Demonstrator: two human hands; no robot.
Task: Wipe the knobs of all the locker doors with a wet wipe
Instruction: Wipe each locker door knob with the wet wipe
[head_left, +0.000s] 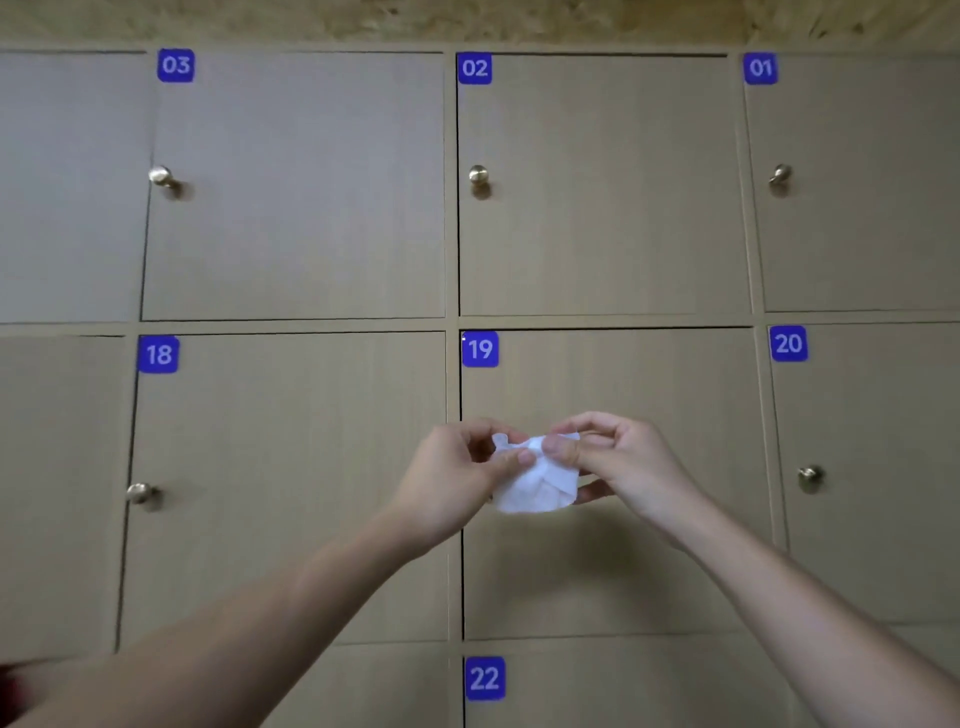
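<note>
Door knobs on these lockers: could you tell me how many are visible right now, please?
5: on door 03, door 02, door 01, door 18 and door 20. Door 19's may be hidden behind the hands.

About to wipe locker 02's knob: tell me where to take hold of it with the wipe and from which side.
Wrap the white wet wipe over the round head of the brass ball knob on locker 02, coming straight from the front. The knob juts out from the door on a narrow stem, so fingers can close around the ball. Both hands now pinch the wipe.

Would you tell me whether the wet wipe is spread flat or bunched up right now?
Bunched up: the wet wipe shows folds and creases, pinched between the left hand and right hand.
</note>
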